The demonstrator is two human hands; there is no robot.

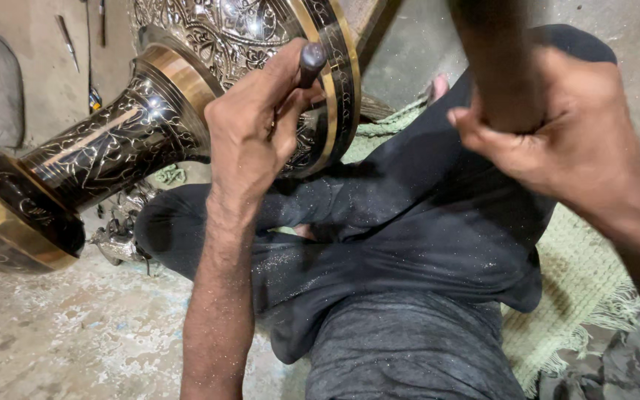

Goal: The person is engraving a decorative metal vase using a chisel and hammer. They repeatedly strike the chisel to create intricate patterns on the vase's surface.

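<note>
Head view: looks down on a person seated cross-legged on the ground.
Surface: dusty concrete floor (75,333), pale and stained, with a bare grey wall (38,67) at the far left.
Mat: green woven mat (587,281) under the legs at the right, frayed along its near edge.
Vase: large engraved black and brass vase (112,141) lies tilted across the far left, its wide body over the knee.
Left hand: left hand (250,126) is closed around a dark chisel (310,59) set against the vase.
Right hand: right hand (557,126) grips a wooden handle (494,59), blurred.
Clutter: small metal pieces (116,237) lie beneath the vase.
</note>
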